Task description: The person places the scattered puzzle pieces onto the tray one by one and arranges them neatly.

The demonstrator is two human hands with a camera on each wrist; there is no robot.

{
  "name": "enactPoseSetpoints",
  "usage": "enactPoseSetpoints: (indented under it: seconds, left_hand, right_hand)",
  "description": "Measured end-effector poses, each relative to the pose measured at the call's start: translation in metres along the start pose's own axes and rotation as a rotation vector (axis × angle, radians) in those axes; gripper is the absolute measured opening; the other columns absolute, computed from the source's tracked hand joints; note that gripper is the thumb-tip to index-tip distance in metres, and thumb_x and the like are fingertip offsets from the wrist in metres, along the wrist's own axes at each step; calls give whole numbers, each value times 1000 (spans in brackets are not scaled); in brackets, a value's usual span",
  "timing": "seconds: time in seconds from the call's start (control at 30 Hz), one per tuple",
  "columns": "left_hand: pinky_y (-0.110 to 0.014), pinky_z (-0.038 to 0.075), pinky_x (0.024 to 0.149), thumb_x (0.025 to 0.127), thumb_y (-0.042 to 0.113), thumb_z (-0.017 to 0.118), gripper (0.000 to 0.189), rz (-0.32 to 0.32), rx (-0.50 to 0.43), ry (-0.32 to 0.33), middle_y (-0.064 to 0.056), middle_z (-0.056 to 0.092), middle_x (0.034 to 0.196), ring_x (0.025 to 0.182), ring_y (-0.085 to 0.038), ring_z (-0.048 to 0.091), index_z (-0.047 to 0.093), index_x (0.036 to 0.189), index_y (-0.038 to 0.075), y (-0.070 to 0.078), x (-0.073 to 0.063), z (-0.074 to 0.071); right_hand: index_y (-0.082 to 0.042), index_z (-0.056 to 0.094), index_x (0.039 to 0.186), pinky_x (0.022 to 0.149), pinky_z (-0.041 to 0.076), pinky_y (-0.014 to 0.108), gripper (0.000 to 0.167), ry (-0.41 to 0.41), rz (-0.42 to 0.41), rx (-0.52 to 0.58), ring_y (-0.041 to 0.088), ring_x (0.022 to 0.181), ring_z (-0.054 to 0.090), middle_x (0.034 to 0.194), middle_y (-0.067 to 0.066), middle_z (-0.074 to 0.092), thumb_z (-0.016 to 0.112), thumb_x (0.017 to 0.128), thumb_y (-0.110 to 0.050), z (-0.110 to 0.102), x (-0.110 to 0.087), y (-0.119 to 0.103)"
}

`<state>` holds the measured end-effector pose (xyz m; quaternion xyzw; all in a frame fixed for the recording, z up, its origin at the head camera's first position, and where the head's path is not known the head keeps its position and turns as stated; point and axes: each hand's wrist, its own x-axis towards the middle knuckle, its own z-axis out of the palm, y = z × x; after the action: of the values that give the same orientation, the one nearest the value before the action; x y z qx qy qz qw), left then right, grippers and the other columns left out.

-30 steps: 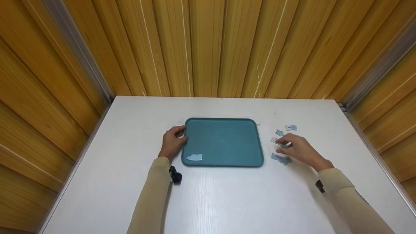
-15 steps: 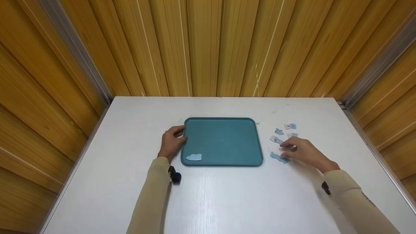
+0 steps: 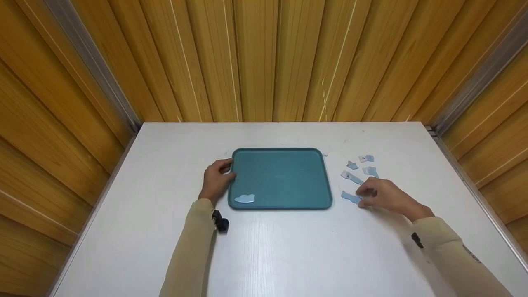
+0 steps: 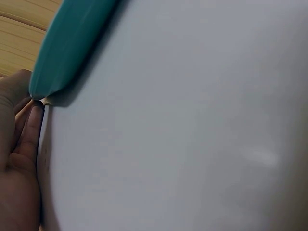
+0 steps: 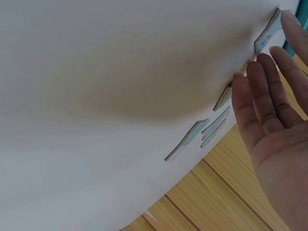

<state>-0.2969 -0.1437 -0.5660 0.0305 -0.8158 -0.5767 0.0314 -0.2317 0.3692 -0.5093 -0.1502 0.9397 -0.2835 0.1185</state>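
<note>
Apparent step: picking up jigsaw piece [image 3: 350, 197] right of teal tray [image 3: 284, 177]. Right hand [image 3: 385, 194]: grip parted, nothing held. Left hand [image 3: 215, 181]: grip pinches teal tray. Next requires thumb-finger closure.

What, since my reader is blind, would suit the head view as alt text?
A person's right hand reaches the right end of a blue piece on a white table, with four other pieces beyond. The left hand touches the left edge of a teal tray with one pale piece in its near left corner.
</note>
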Motion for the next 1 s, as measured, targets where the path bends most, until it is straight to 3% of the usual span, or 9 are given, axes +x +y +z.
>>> enactPoseSetpoints:
  seconds: [0.13,0.77,1.0]
  left_hand:
    - [-35,50,111,93,0,76,50,-12,6,-2,-8,66,138,127,-22,62,67,141,8,0,0,0]
    - [-38,49,112,93,-2,75,51,-23,-41,-19,-8,65,140,128,-23,62,66,142,6,-1,0,-1]
    - [-37,50,112,92,-2,75,50,-11,-27,-14,-8,66,139,128,-24,62,67,141,6,-2,0,-1]
  right_hand:
    - [-7,78,111,88,56,30,28,10,-48,-17,21,98,64,105,-1,70,89,86,-17,2,-1,5]
    - [-9,75,110,98,54,51,27,14,32,-46,25,100,61,109,3,66,87,90,-22,11,1,0]
    - [-5,72,109,92,56,42,28,42,-13,-47,24,97,59,107,4,63,87,89,-16,12,0,1]
